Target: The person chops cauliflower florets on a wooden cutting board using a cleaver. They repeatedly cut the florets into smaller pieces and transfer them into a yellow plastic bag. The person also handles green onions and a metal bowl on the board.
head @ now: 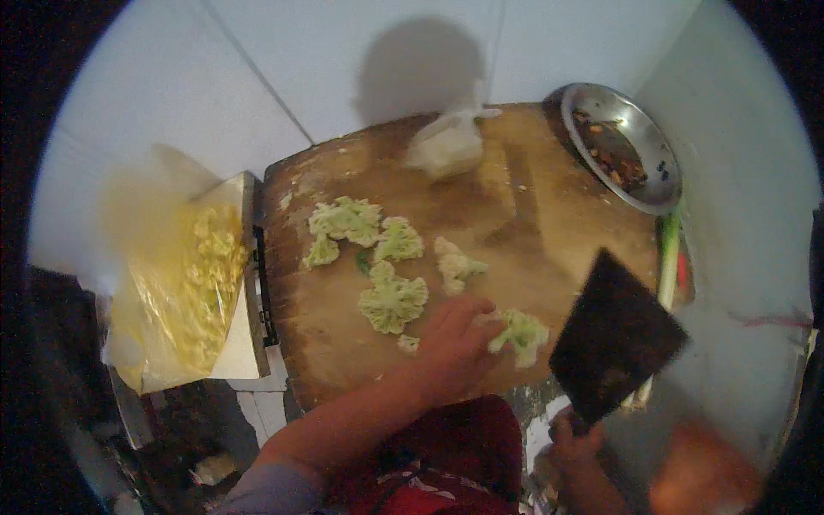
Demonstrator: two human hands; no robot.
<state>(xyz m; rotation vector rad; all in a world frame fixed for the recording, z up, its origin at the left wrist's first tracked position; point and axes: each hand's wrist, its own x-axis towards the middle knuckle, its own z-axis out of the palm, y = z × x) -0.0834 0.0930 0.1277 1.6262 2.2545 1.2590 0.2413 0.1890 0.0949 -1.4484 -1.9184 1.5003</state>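
My left hand (460, 341) reaches over the wooden cutting board (347, 360), its fingers bunched at the left edge of a cauliflower piece (523, 338). Whether they grip that piece is hard to make out. Off the board's front right edge, my right hand (576, 438) holds a cleaver (618, 335) by its handle. The dark, broad blade is raised, to the right of the piece. Another floret (456, 265) lies just beyond my left fingers. Further left are a large flat floret (393, 299), a smaller one (399, 239) and a cluster of cut cauliflower (347, 221).
A yellowish plastic bag of cauliflower (215, 277) rests on a white-topped stand left of the board. At the back are a knotted plastic bag (447, 145) and a tilted metal bowl (663, 154) with brown bits inside. A scallion (669, 257) lies along the right edge, near the wall.
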